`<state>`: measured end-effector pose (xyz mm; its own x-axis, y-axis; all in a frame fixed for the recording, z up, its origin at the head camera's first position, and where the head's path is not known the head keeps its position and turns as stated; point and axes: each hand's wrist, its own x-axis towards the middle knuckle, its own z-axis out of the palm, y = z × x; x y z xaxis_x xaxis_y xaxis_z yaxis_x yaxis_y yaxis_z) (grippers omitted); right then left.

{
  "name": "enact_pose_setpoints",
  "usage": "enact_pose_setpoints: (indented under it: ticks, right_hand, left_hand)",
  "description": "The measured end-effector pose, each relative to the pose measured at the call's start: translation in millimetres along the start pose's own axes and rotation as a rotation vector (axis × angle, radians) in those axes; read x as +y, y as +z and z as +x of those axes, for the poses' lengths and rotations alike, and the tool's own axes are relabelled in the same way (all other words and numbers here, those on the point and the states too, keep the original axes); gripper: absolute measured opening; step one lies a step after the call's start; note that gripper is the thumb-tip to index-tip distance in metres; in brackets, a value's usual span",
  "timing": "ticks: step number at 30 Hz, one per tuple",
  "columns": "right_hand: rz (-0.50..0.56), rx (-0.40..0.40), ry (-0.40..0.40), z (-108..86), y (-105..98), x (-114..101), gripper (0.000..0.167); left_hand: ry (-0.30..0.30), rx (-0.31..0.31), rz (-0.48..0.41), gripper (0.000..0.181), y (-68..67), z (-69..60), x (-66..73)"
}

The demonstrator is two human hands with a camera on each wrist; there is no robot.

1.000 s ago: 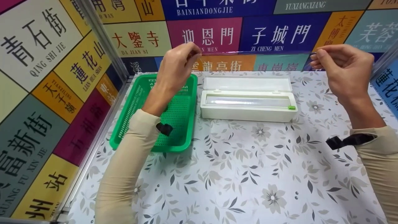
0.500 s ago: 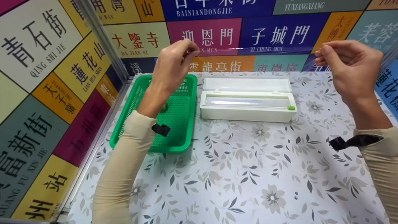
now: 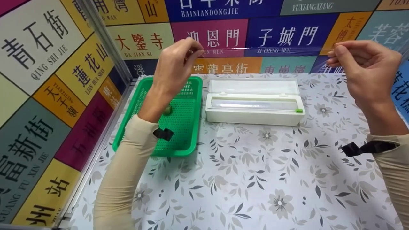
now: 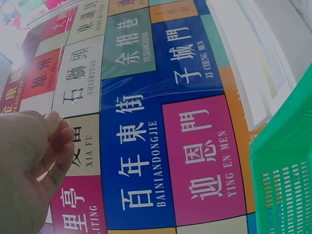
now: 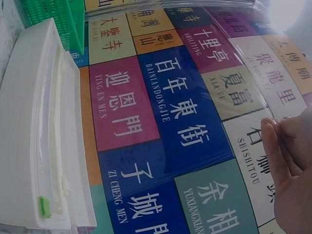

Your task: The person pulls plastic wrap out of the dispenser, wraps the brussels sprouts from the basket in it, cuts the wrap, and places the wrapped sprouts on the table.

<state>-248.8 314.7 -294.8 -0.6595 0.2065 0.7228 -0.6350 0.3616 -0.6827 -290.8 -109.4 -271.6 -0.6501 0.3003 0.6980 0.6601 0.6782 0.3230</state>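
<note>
A thin clear sheet of plastic wrap (image 3: 255, 49) stretches in the air between both hands, above the back of the table. My left hand (image 3: 174, 67) pinches one end between thumb and fingers, over the green basket (image 3: 198, 124). At the far right, my right hand (image 3: 372, 72) pinches the other end. Both wrist views show the sheet as a see-through film before the wall; its lower edge is hard to make out. Below it stands a white wrap dispenser (image 3: 255, 118), lid raised, with clear film and a green slider (image 3: 299, 111) on its front edge.
Inside the basket lies a small greenish-brown thing (image 3: 167, 110), partly hidden by the left wrist. A floral tablecloth (image 3: 243, 179) covers the table. Panels with printed signs (image 3: 211, 35) stand close behind and at the left.
The hands have drawn apart and risen slightly, left hand leftward and right hand rightward, the wrap staying between them. The small thing in the basket has come into sight.
</note>
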Motion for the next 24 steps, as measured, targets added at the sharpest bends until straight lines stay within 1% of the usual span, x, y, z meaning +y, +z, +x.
enact_pose_setpoints:
  ticks: [5,7,10,13,17,20,24]
  right_hand:
    - [-0.02,0.002,-0.018,-1.3,-2,-3,0.021]
    - [-0.052,-0.004,-0.024,-2.2,-2,-4,0.021]
    - [-0.068,-0.012,-0.025,-3.3,-4,-4,0.021]
    - [-0.062,-0.014,-0.028,-4.5,-5,-5,0.021]
    - [-0.029,-0.005,-0.027,-6.2,-6,-6,0.021]
    - [-0.035,-0.003,-0.025,-7.1,-7,-7,0.022]
    - [-0.084,-0.006,-0.021,-9.6,-8,-10,0.023]
  left_hand:
    - [0.002,0.006,-0.006,0.02,-3.5,-0.7,3.4]
    - [0.001,0.008,-0.01,0.019,-4.6,-1.7,4.2]
    - [0.008,0.016,-0.02,0.019,-5.8,-3.4,4.6]
    - [0.03,0.028,-0.032,0.019,-6.8,-4.7,4.5]
    - [0.053,0.041,-0.036,0.02,-8.3,-6.4,5.4]
    - [0.052,0.045,-0.034,0.02,-9.7,-7.9,7.0]
    - [0.045,0.051,-0.037,0.02,-11.2,-9.8,9.1]
